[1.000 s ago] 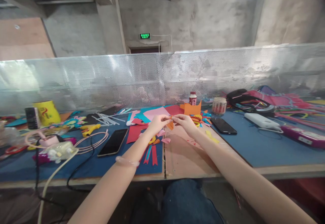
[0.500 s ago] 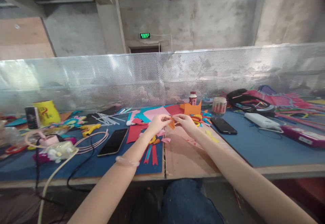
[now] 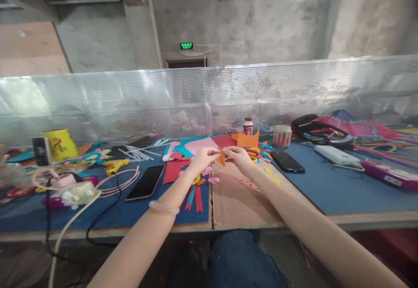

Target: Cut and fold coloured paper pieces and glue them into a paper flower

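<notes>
A small piece of orange paper (image 3: 222, 159) is pinched between the fingertips of my two hands, above the middle of the table. My left hand (image 3: 205, 159) is closed on its left side, and my right hand (image 3: 239, 157) on its right side. The fingers hide part of the paper, so its full shape does not show. Below my left hand lie red and blue paper strips (image 3: 198, 199) and pink paper scraps (image 3: 214, 180). Behind the hands are a larger orange sheet (image 3: 246, 140), a pink sheet (image 3: 204, 144) and red paper (image 3: 172, 171).
Phones lie left (image 3: 145, 183) and right (image 3: 288, 161) of my hands. Further left are a yellow glue gun (image 3: 116, 166), white sticks (image 3: 139, 152) and cables (image 3: 63, 231). At the back stand a small bottle (image 3: 248, 125) and a jar (image 3: 282, 135), before a perforated metal screen (image 3: 261, 87).
The orange paper has turned slightly between my fingertips. Both arms and the things on the table stay where they were.
</notes>
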Motion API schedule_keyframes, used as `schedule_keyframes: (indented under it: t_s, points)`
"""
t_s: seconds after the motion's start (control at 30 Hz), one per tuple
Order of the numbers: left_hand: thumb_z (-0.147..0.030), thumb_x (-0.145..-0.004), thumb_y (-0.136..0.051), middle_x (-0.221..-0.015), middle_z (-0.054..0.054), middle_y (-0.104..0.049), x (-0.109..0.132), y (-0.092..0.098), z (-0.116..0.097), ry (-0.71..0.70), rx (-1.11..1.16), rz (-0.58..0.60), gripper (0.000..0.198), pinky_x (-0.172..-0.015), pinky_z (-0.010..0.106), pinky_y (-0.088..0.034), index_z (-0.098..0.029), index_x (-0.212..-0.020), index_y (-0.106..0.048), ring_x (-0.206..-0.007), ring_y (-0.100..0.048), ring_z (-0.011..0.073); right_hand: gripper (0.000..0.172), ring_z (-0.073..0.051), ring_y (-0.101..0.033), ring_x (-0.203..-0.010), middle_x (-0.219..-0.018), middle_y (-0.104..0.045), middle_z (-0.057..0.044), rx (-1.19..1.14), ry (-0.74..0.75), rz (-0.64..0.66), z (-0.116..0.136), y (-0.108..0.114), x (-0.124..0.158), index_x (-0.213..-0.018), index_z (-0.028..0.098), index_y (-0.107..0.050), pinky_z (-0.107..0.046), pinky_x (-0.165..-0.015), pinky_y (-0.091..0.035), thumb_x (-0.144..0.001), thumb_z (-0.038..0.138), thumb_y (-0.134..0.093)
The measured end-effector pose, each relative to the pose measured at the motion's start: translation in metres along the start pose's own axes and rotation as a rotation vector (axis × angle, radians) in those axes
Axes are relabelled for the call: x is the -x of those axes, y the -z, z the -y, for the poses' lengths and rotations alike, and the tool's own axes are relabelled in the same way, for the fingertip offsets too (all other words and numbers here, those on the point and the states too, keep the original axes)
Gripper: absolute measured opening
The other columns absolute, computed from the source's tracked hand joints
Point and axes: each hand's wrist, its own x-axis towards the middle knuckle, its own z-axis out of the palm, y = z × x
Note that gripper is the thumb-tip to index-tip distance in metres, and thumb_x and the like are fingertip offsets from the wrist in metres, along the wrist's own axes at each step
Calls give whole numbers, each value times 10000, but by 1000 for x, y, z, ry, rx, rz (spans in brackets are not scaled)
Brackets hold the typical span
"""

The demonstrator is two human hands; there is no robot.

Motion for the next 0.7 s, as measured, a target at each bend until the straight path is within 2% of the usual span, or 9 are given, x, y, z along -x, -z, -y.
schedule_keyframes:
  t_s: [0.33,0.7]
  points:
    - [-296,-727,-599,-894,75,-695,0,-1,-2,19,16,-3,228,-719,291,-484,-149,-882,-676,-807,-628,194,272,-152,-573,-708,-770,-638,-50,-43,-9,-15,-3,1,-2,-745,155,-659,-287,-637,-457,-634,403,-667]
    - [-278,-727,-605,-932,100,-674,0,-2,-2,-22,74,3,245,-781,304,-494,-122,-914,-626,-854,-630,185,273,-147,-576,-700,-773,-637,-53,-73,-18,-23,0,1,0,-750,151,-656,-290,-650,-459,-645,403,-660]
